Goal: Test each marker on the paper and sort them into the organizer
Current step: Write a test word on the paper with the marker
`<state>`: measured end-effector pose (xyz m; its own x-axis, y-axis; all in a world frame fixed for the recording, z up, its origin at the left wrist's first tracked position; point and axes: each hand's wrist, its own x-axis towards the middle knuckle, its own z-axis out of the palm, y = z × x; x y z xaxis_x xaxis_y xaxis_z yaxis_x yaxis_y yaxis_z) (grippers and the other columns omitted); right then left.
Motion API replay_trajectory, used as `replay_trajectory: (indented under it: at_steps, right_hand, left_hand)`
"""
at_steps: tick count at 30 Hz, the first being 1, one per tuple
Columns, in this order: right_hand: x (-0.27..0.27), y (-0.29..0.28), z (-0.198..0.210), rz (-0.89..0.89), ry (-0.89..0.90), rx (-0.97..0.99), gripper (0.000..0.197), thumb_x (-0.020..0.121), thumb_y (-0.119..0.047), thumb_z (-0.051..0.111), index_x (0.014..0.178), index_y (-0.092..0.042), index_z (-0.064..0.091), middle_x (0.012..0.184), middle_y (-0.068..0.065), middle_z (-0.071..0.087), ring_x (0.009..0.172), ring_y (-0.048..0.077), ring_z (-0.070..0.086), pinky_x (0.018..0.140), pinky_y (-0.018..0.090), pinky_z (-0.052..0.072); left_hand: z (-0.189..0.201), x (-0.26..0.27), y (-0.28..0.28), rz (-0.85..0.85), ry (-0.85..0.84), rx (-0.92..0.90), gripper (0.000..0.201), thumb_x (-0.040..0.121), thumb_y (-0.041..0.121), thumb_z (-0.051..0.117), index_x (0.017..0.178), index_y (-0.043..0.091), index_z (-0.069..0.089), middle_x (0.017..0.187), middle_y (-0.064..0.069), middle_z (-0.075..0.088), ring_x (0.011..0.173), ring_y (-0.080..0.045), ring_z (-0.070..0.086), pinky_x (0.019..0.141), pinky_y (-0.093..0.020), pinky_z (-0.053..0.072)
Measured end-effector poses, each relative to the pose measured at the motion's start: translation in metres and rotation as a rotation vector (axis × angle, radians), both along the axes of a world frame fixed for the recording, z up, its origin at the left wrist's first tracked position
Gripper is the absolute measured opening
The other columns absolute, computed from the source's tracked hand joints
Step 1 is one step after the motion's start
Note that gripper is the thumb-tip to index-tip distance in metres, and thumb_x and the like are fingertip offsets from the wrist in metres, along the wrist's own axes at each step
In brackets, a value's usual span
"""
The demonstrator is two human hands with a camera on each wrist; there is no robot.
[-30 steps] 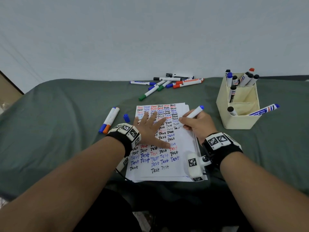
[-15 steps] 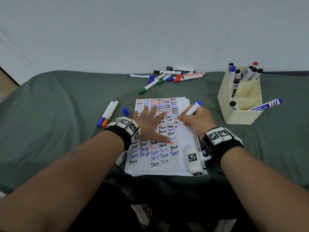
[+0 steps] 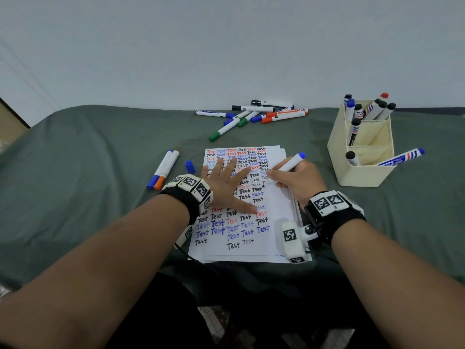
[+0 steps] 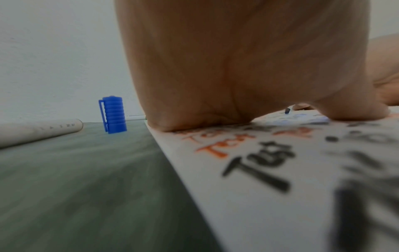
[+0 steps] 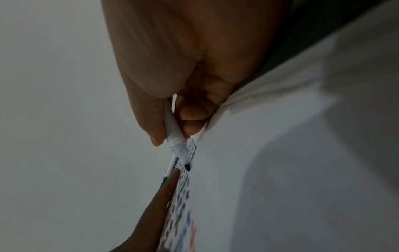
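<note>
A plain white wall (image 3: pixel 226 46) stands behind the desk (image 3: pixel 75 172), which a grey-green cloth covers entirely.

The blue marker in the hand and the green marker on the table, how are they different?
The blue marker is gripped by the right hand, tilted, its tip at the paper; the green marker lies flat on the table, touched by no hand. The blue marker is uncapped; the green marker has its cap on. Both have white barrels.

Left hand (image 3: pixel 226 187) lies flat, fingers (image 3: pixel 232 165) spread (palm down); right hand (image 3: pixel 299 182) curled in a writing grip.
</note>
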<state>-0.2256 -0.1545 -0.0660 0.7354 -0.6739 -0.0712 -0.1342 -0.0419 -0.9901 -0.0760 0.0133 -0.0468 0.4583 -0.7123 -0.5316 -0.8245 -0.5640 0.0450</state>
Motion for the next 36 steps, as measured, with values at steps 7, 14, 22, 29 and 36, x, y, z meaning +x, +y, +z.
replay_trajectory:
  at_steps: [7, 14, 22, 29, 36]
  right_hand:
    - [0.0010, 0.0009, 0.0018, -0.027, 0.014, -0.062, 0.018, 0.075, -0.016, 0.087, 0.069, -0.021, 0.070, 0.069, 0.002, 0.070, 0.062, 0.014, 0.063, 0.072, 0.041, 0.058]
    - [-0.0007, 0.0013, 0.0017, -0.033, 0.030, -0.059, 0.018, 0.075, -0.017, 0.086, 0.076, -0.017, 0.068, 0.069, 0.001, 0.069, 0.061, 0.013, 0.063, 0.071, 0.040, 0.058]
    - [-0.0012, 0.0015, 0.0013, -0.057, 0.027, -0.088, 0.017, 0.075, -0.018, 0.085, 0.072, -0.020, 0.068, 0.066, -0.001, 0.069, 0.061, 0.014, 0.063, 0.068, 0.038, 0.057]
    - [-0.0024, 0.0025, 0.0037, -0.033, 0.054, -0.108, 0.018, 0.074, -0.016, 0.084, 0.071, -0.019, 0.067, 0.064, -0.002, 0.068, 0.059, 0.012, 0.061, 0.065, 0.036, 0.054]
    - [-0.0033, 0.0024, 0.0037, -0.076, 0.032, -0.108, 0.017, 0.079, -0.015, 0.082, 0.075, -0.020, 0.067, 0.064, -0.005, 0.069, 0.059, 0.008, 0.062, 0.068, 0.035, 0.057]
  left_hand:
    - [-0.0013, 0.0006, -0.0003, 0.004, -0.006, -0.004, 0.132, 0.039, 0.112, 0.032, 0.143, 0.057, -0.029, 0.157, 0.011, -0.040, 0.146, -0.026, -0.036, 0.115, -0.062, -0.017]
    - [-0.0010, 0.0008, 0.0004, 0.001, 0.002, -0.003, 0.131, 0.041, 0.111, 0.033, 0.143, 0.057, -0.028, 0.157, 0.012, -0.040, 0.146, -0.026, -0.036, 0.116, -0.063, -0.017]
    - [0.0013, -0.0007, 0.0013, -0.012, -0.003, 0.003, 0.130, 0.044, 0.110, 0.032, 0.144, 0.055, -0.029, 0.157, 0.010, -0.041, 0.146, -0.028, -0.036, 0.116, -0.063, -0.017]
    - [0.0026, -0.0003, 0.0012, -0.011, 0.005, 0.005, 0.132, 0.039, 0.112, 0.029, 0.143, 0.056, -0.029, 0.156, 0.011, -0.042, 0.146, -0.027, -0.036, 0.114, -0.063, -0.017]
    - [0.0017, -0.0002, 0.0007, -0.007, 0.008, 0.003, 0.133, 0.038, 0.112, 0.030, 0.143, 0.056, -0.029, 0.157, 0.011, -0.041, 0.146, -0.027, -0.036, 0.114, -0.063, -0.017]
